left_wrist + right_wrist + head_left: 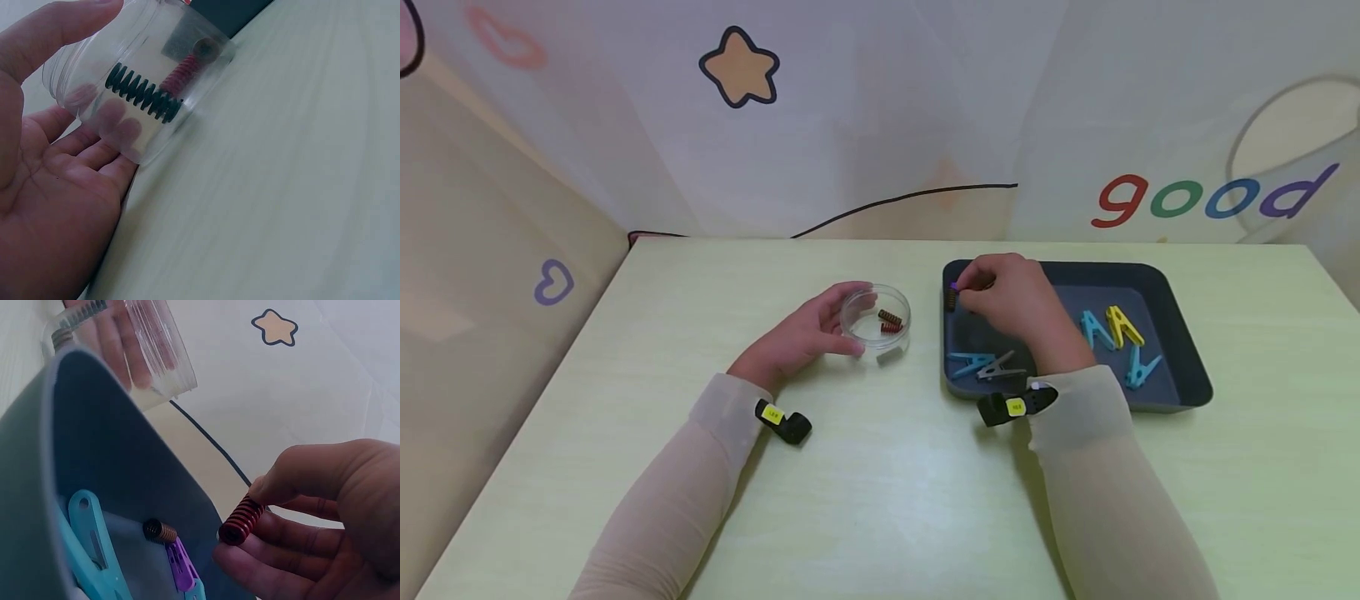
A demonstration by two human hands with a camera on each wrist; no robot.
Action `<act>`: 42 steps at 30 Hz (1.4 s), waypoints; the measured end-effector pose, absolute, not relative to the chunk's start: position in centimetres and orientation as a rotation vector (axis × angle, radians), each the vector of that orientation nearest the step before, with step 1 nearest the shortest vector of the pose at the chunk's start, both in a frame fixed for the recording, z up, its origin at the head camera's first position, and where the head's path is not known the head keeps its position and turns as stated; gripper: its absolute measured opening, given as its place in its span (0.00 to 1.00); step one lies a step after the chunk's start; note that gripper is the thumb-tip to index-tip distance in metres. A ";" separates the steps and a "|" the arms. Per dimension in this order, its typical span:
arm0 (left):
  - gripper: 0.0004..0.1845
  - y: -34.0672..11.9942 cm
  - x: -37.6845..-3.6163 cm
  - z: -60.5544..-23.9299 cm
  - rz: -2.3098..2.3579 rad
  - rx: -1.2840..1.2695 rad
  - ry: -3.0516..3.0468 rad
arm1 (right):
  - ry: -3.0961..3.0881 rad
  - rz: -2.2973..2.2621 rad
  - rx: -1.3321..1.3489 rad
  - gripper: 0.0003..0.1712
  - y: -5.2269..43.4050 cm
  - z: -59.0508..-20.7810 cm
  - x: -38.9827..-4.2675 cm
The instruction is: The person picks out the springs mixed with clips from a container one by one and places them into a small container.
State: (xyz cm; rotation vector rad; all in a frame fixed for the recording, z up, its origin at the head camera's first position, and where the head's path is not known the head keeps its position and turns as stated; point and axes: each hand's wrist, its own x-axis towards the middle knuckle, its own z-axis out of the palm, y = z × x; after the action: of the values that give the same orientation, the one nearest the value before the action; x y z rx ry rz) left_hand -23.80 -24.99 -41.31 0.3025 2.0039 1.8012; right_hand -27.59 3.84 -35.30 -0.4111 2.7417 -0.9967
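Fingers (pixel 294 559) of the right hand (pixel 1011 304) are curled, thumb pressed against them, pinching a short red spring (pixel 242 520) between thumb tip and forefinger; the spring's open end projects just past the fingertips toward the floor of the dark tray (pixel 1180 392). Just below those fingertips, on the tray floor, lie a brown spring (pixel 160 530) and a purple clip (pixel 180 564), touching or nearly touching each other. A light blue clothespin (pixel 94 540) lies further out from the fingertips on the same floor. The head view shows the right hand over the tray's near-left corner, with a blue and a grey clothespin (pixel 985 364) beside the wrist, and blue and yellow clothespins (pixel 1112 327) well apart from the fingers on the hand's far side. The left hand (pixel 797 337) is loosely spread, fingers (pixel 94 147) only lightly bent, cradling a clear round dish (pixel 876 319): thumb over the rim, fingers against the wall, seen through the plastic. The dish appears tipped toward the palm in the left wrist view. Inside it, just beyond the fingertips, lie a dark green spring (pixel 142 95) and a red spring (pixel 183 70), ends close together. The dish sits on the pale green table (pixel 865 492), near the tray's left wall.
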 end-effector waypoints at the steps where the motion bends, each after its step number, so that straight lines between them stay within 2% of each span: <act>1: 0.42 -25.0 -23.8 -41.3 1.801 0.300 2.005 | 2.739 -1.003 -0.412 0.11 3.8 -35.3 -27.6; 18: 0.41 -24.9 -23.8 -41.2 1.792 0.309 2.014 | 2.710 -1.077 -0.370 0.11 3.1 -34.3 -26.9; 42: 0.42 -25.0 -23.7 -41.3 1.816 0.326 1.987 | 2.720 -1.138 -0.475 0.10 2.4 -34.7 -26.7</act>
State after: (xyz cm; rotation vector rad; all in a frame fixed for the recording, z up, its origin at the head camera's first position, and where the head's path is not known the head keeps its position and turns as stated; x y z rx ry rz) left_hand -23.74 -25.00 -41.34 0.3264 1.9867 1.8165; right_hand -26.73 2.38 -34.70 -0.4749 2.7197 -1.1383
